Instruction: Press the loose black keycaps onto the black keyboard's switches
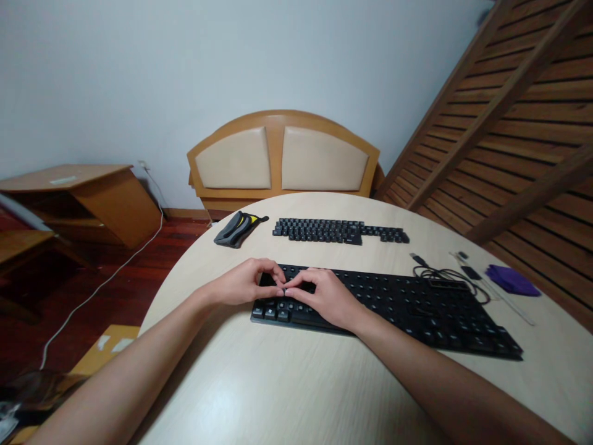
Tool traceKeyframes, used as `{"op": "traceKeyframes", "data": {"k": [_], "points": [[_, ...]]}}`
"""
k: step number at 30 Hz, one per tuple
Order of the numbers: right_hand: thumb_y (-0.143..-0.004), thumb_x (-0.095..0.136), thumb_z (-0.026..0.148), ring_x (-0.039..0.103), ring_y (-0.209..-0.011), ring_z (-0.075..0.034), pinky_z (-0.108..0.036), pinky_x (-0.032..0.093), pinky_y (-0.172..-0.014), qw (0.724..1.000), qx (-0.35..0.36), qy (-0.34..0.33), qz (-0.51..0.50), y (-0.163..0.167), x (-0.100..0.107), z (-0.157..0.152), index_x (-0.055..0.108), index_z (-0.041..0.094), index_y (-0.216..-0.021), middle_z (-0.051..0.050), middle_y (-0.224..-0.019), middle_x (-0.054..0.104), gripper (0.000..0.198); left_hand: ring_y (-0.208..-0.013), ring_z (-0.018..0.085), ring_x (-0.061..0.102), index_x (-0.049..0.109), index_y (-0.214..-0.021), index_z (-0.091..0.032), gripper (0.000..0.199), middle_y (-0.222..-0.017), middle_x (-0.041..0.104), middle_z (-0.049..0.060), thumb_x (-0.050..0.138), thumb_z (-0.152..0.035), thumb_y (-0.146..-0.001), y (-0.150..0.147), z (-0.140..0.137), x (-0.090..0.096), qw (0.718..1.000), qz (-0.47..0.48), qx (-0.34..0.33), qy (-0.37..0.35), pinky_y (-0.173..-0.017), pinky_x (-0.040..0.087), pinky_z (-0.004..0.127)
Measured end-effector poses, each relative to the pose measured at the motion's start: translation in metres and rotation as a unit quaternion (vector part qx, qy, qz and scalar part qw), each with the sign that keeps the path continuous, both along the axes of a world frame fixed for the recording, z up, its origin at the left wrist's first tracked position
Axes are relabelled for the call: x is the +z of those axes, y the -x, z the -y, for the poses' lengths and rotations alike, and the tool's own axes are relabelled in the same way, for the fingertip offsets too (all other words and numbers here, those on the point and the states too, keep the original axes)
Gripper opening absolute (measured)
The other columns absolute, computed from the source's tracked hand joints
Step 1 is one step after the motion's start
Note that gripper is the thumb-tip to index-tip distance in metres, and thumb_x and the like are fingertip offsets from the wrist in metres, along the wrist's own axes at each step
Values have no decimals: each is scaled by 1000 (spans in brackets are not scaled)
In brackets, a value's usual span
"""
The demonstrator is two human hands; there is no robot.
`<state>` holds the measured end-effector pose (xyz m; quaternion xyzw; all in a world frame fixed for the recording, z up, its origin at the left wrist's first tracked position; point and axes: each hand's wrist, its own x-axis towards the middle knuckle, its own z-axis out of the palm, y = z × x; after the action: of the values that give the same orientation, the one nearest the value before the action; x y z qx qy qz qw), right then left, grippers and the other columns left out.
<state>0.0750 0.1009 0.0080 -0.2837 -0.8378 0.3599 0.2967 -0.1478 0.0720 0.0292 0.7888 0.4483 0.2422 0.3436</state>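
A black keyboard (389, 303) lies on the round table, many of its key positions bare of caps. Over its left part, my left hand (250, 281) and my right hand (327, 296) meet fingertip to fingertip. Both are closed in a pinch on a small dark keycap (284, 291), mostly hidden by the fingers. Some caps sit on the keyboard's front left corner, just below my hands. Behind the keyboard, loose black keycaps (319, 231) are laid out in rows.
Grey-and-yellow gloves or cloth (238, 229) lie at the back left of the pale table (222, 377). On the right are a coiled USB cable (447, 273), a purple cloth (512, 280) and a thin pale stick (509, 304). A wooden headboard (277, 157) stands behind.
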Motion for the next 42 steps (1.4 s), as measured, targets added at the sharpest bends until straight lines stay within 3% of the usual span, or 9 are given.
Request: {"op": "traceKeyframes", "data": {"k": [11, 17, 32, 42], "points": [[-90, 67, 28, 68, -85, -18, -30, 47, -81, 1000, -1, -24, 17, -1, -3, -1, 77, 24, -90, -1, -89, 77, 11, -100, 22, 63, 75, -104, -24, 19, -101, 72, 5, 70, -34, -89, 8, 2, 8, 997, -48, -63, 0, -94, 46, 36], [-90, 66, 26, 68, -84, -18, -29, 47, -79, 1000, -5, -18, 18, 0, -2, -1, 76, 22, -88, -1, -88, 77, 11, -109, 23, 61, 77, -99, -24, 14, -107, 71, 5, 72, -31, -88, 8, 2, 8, 996, -58, -64, -6, -98, 45, 35], [-89, 66, 23, 68, -83, -17, -28, 48, -79, 999, -3, -29, 17, 1, -5, -2, 76, 21, -88, -2, -88, 77, 10, -102, 22, 62, 76, -94, -20, 9, -97, 74, 6, 73, -25, -86, 4, 3, 8, 990, -77, -100, -60, -94, 46, 35], [-88, 66, 22, 68, -82, -17, -28, 48, -79, 999, -4, -32, 15, 2, -4, -1, 76, 21, -87, -1, -86, 76, 10, -91, 21, 62, 71, -89, -18, 6, -88, 70, 4, 70, -20, -83, -5, 11, 15, 983, -141, -74, -87, -85, 47, 33]]}}
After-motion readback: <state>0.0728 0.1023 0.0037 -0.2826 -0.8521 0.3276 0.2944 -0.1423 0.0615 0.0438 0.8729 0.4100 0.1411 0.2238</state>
